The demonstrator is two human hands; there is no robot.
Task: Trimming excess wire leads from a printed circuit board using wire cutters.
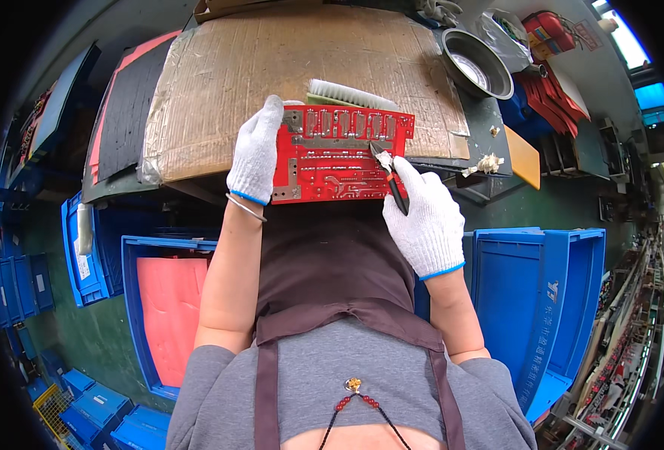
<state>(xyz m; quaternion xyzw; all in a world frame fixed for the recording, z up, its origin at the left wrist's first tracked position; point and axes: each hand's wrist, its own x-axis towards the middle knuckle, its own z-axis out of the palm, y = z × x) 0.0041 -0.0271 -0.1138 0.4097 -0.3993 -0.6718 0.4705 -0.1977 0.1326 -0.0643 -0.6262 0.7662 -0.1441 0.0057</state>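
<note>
My left hand (257, 154), in a white knitted glove, grips the left edge of a red circuit board (324, 163). The board is tilted up, its soldered side with silvery strips facing me. In my gloved right hand (428, 221) is a pair of cutting pliers (396, 192) with dark and red handles. Their tip touches or lies just over the board's right half. Something white is wrapped or caught around the pliers near the jaws. Behind the board's top edge lies a brush (351, 95) with white bristles and a greenish back, partly hidden.
A worn cardboard sheet (294, 56) covers the bench ahead. To its right stands a metal bowl (478, 64), with white scraps (488, 164) at the bench corner. Blue crates flank me: one holding a pink sheet (173, 315) at left, another crate (504, 300) at right.
</note>
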